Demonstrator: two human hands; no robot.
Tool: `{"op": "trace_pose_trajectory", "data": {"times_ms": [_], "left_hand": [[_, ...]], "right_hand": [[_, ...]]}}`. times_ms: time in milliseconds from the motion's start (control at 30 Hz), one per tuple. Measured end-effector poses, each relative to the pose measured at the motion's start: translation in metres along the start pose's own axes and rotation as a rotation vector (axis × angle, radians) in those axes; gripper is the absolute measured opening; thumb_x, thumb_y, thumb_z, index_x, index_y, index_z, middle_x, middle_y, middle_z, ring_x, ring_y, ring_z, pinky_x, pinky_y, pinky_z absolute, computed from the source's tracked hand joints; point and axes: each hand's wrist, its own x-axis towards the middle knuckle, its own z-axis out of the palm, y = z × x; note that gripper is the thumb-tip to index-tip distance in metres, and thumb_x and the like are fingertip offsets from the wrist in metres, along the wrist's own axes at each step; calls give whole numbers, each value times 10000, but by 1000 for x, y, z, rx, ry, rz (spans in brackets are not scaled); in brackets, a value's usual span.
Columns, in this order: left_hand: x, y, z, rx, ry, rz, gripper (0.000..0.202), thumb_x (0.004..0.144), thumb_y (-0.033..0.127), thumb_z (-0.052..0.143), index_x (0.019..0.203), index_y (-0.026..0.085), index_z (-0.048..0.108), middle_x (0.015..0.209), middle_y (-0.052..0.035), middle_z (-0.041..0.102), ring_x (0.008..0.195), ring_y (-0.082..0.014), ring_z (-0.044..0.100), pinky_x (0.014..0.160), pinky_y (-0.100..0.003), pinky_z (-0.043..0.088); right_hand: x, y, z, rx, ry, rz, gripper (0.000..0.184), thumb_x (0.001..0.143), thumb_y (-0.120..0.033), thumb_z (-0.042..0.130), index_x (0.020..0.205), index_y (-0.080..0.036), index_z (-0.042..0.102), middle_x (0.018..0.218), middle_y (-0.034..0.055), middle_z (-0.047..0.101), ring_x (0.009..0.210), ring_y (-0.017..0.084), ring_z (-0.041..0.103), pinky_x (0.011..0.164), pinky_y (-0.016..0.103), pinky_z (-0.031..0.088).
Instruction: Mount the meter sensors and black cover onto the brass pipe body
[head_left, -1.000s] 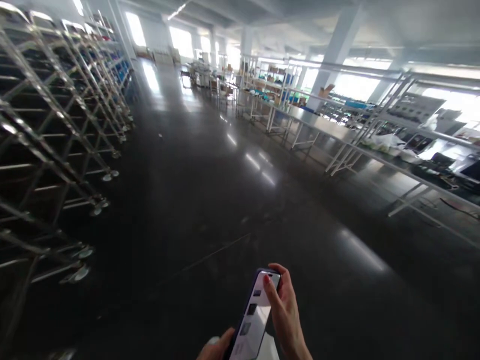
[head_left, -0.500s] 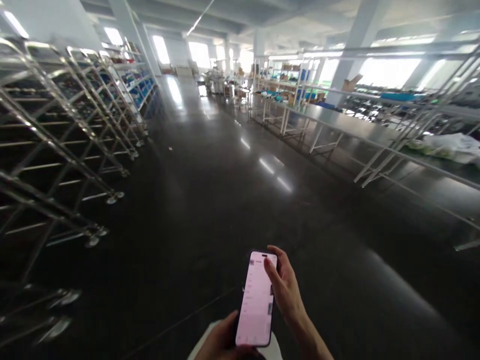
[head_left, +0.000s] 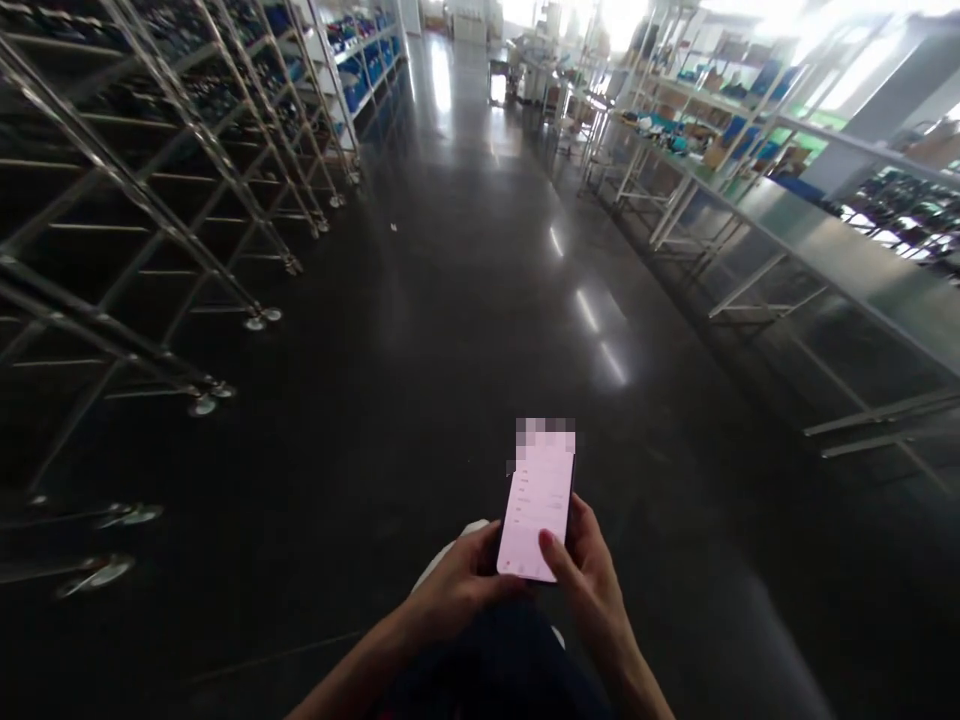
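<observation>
A smartphone [head_left: 534,525] with a lit, pale pink screen is held upright low in the middle of the head view; its top part is pixelated. My left hand [head_left: 461,580] grips its lower left edge and bottom corner. From the right, my right hand [head_left: 592,570] wraps round the other edge, its fingers partly hidden behind the phone. The right thumb rests over the lower part of the screen. Below the hands, dark clothing and parts of white shoes show.
Metal racks on castors [head_left: 202,260] line the left side, with shelves of blue bins [head_left: 367,70] farther back. Along the right runs a long metal workbench [head_left: 847,230] on white legs. Between them stretches a dark, shiny floor [head_left: 450,330] with light reflections.
The view has tilted down, and the phone and both hands appear higher in it. My right thumb has moved from the top of the screen to its lower part.
</observation>
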Motion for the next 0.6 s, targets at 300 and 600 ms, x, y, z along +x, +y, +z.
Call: {"op": "trace_pose_trajectory", "data": {"times_ms": [300,600], "left_hand": [[263,116,-45,137,-21,-35,478,778,218,766,1188,120,541,1235,-155,556,1179,-310,496,985,-418,437],[528,240,-64,102,53,4,511,800,222,743,1248,133,513,1275,-166,526,1195,-324,482,1015,-460,413]], "right_hand": [[252,-77,-67,-420,170,-25,879,643,-318,738,1381,-185,278,1229,159,586,1102,296,592,898,413,522],[526,-195,-161,-231,-129,-24,855,698,-245,700,1391,-200,202,1267,140,572,1109,259,596,916,403,518]]}}
